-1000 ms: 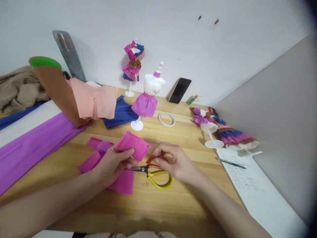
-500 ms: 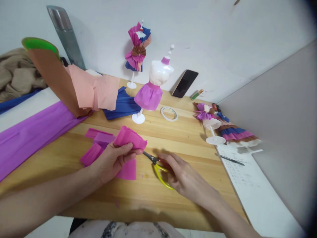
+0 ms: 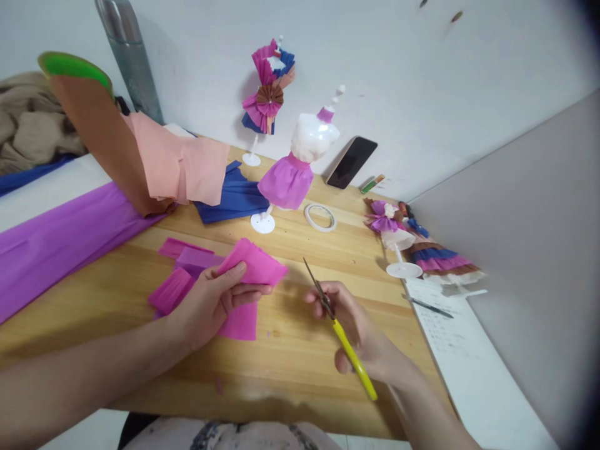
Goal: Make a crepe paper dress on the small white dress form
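Note:
My left hand pinches a folded piece of pink crepe paper between thumb and fingers. To its right, my right hand holds scissors with yellow handles; their blades are together and point up and away, apart from the paper. More pink and purple crepe paper pieces lie under and beside my left hand. Just beyond the hands stands a small white dress form wearing a purple paper skirt and a purple neck band.
A roll of tape lies behind the hands. A phone leans on the wall. Another dressed form stands at the back, more dressed figures at right. Large crepe sheets and a bottle occupy the left. A pen rests on paper.
The scissors have come away from the pink paper and swung round in my right hand, blades now upward. My left hand keeps the paper, now tilted slightly differently.

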`<state>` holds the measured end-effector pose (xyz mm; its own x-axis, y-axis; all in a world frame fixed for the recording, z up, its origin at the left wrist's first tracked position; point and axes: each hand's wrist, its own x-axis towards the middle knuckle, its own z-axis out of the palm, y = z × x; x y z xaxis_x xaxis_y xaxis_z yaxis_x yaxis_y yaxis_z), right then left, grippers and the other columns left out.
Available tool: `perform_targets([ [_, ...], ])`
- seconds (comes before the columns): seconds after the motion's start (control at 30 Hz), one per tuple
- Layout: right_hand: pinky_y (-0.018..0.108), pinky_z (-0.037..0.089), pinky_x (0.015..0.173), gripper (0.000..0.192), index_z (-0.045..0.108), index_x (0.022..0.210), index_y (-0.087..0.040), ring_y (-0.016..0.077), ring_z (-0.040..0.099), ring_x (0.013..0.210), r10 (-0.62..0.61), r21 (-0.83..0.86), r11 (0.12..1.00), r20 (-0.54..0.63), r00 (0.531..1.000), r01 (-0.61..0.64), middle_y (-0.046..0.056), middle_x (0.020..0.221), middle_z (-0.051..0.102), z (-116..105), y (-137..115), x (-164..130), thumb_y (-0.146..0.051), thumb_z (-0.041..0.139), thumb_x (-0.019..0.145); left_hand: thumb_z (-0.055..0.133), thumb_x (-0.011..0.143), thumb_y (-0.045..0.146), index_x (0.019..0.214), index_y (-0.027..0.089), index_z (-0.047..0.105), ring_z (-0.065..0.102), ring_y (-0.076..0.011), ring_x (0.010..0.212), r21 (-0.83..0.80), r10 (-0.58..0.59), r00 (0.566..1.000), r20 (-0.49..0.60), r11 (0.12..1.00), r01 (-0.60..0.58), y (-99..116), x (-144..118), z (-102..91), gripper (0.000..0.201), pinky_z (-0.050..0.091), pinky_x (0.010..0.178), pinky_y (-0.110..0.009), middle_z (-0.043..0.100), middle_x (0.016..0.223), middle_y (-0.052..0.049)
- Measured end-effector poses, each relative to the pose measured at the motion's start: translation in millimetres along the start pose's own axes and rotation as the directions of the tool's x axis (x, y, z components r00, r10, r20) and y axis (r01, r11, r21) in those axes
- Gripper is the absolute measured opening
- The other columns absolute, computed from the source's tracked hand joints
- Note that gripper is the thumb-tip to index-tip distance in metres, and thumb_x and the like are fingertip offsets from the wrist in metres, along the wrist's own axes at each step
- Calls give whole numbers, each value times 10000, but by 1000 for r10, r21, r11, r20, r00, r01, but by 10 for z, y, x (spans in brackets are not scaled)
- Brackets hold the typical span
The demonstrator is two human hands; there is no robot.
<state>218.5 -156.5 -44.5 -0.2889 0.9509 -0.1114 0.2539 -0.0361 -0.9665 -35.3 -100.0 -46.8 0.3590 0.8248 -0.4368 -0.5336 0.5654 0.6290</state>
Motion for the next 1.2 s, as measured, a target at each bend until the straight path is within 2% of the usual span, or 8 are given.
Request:
perform_targets([
  [0.23,295,480,607,499,491,972,-258,136,588,603,39,404,915,-118,992,12,19,849,646,398,-67,263,-526,802,688,785,725,342,828,186,777,734,-266,909,373,263,962,69,888,-269,2,-92,-33,187,589,860,-359,779,865,-75],
  [0.4,283,489,550,546,474,967,-248,158,625,564,143,555,826,-37,989,-99,-18,693,606,553,-240,323,-607,769,680,671,727,98,1230,275,685,542,-285,1296,652,533,684,499,289,-701,-52,-63,-274,533,428,1117,-417,606,1373,-55],
  [0.53,251,476,530,518,501,921,-243,116,561,569,151,546,837,-158,976,-41,-39,722,552,562,-268,394,-494,839,619,507,797,16,1367,271,571,458,-247,1373,619,458,582,672,83,-781,-120,2,-404,628,381,1153,-369,499,1477,-55],
  [0.63,218,413,507,478,501,863,-237,77,461,532,161,484,875,-246,956,-23,-76,679,482,582,-218,454,-309,871,569,477,843,32,1316,281,618,508,-228,1333,582,385,587,713,143,-800,-125,1,-390,553,401,1130,-322,559,1425,-53],
  [0.8,205,307,441,440,468,822,-235,59,364,462,177,431,901,-281,943,-41,-105,606,434,604,-183,501,-197,817,558,488,817,37,1295,243,625,597,-214,1227,678,411,721,558,276,-682,-59,-62,-220,538,456,1077,-322,581,1401,-78],
  [0.9,210,299,433,406,471,822,-238,65,371,464,166,385,921,-244,955,-62,-96,628,437,568,-232,486,-203,790,574,589,804,176,1325,197,562,709,-178,817,678,428,884,191,594,-434,17,-83,-103,521,600,778,-308,701,1140,-96],
  [1.0,215,312,462,375,490,805,-232,71,374,515,121,288,957,-268,956,-41,-81,670,421,519,-296,473,-200,784,575,673,765,445,1146,154,606,619,-152,522,471,139,989,41,871,-142,81,-83,-32,485,496,420,-237,679,775,-35],
  [1.2,219,303,490,330,477,775,-221,81,366,549,31,161,987,-190,981,0,-76,644,423,546,-347,512,-195,764,614,784,642,560,894,137,675,380,-53,358,551,-218,955,203,831,73,61,-105,-16,504,222,356,-153,503,444,44],
])
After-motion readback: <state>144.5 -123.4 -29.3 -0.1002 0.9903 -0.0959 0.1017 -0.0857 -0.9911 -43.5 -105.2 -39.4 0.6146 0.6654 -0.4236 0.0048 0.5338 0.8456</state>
